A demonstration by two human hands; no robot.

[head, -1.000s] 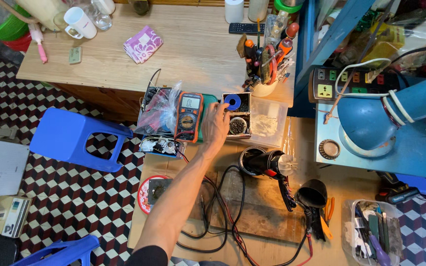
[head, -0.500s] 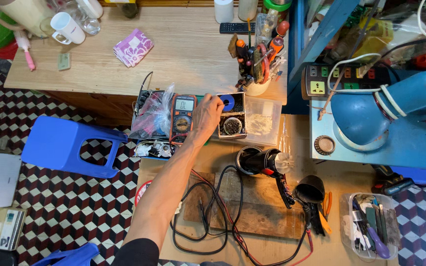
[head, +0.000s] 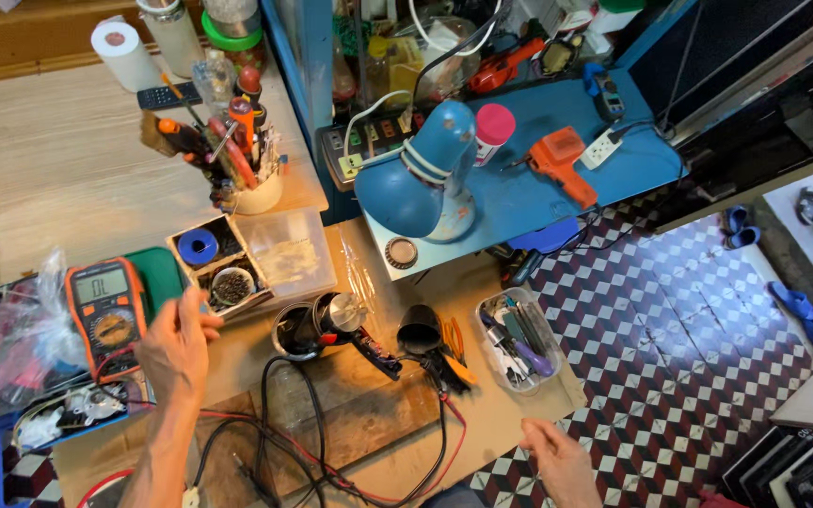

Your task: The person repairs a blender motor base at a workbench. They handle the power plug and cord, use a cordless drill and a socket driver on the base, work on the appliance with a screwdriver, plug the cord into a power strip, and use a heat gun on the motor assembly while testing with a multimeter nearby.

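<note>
Head view, left hand [head: 176, 343]: fingers loosely spread, holding nothing, tips beside multimeter [head: 105, 306].
Multimeter: just left of fingers, long axis running away from the person, on the worktop [head: 68, 169].
Right hand [head: 562, 461]: open, empty, well apart.

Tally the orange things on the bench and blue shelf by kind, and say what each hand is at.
Orange multimeter: 1
Orange power tool on the blue shelf: 1
Total: 2
Left hand rests beside the multimeter, touching its edge. Right hand is open and holds nothing, nearest the clear tray of tools.
</note>
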